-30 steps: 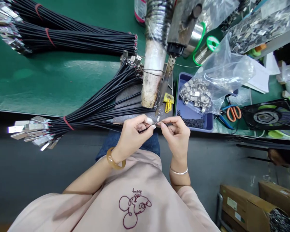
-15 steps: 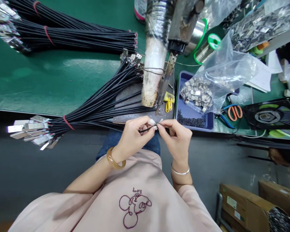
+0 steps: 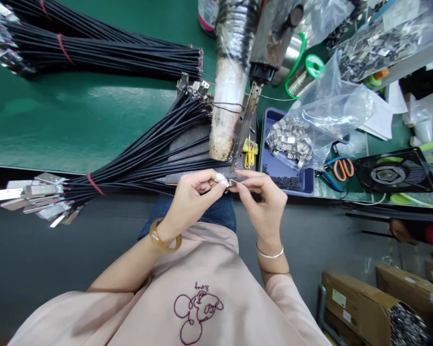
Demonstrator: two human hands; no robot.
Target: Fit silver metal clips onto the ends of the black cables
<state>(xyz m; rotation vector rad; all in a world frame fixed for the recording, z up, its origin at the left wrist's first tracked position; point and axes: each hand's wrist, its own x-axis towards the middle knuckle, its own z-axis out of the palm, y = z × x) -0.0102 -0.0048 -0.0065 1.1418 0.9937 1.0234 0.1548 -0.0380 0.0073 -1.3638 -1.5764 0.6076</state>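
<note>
My left hand (image 3: 197, 194) is closed in a pinch in front of the bench edge, white wrapping (image 3: 222, 179) on a fingertip. It holds the end of a black cable, mostly hidden by the fingers. Just to its right, my right hand (image 3: 261, 197) pinches with thumb and forefinger at a thin, pale sliver (image 3: 234, 180) too small to name. The fingertips nearly meet. Left of the hands lies a bundle of black cables (image 3: 130, 158) with metal plugs (image 3: 39, 194), tied by a red band. Above them hangs a soldering iron (image 3: 247, 113) beside a plastic-wrapped white tube (image 3: 225, 105).
A purple tray (image 3: 308, 190) at the right holds metal connector shells (image 3: 292, 139) and small black pieces (image 3: 285, 182). Beyond it are orange-handled pliers (image 3: 342, 168), a fan (image 3: 389, 173) and solder spools (image 3: 305, 77). More cable bundles (image 3: 104, 53) lie at the back left.
My right fingertips have shifted slightly, and a pale sliver now shows between them. The black cable seen across my left fingers is now mostly hidden. The view has moved slightly right.
</note>
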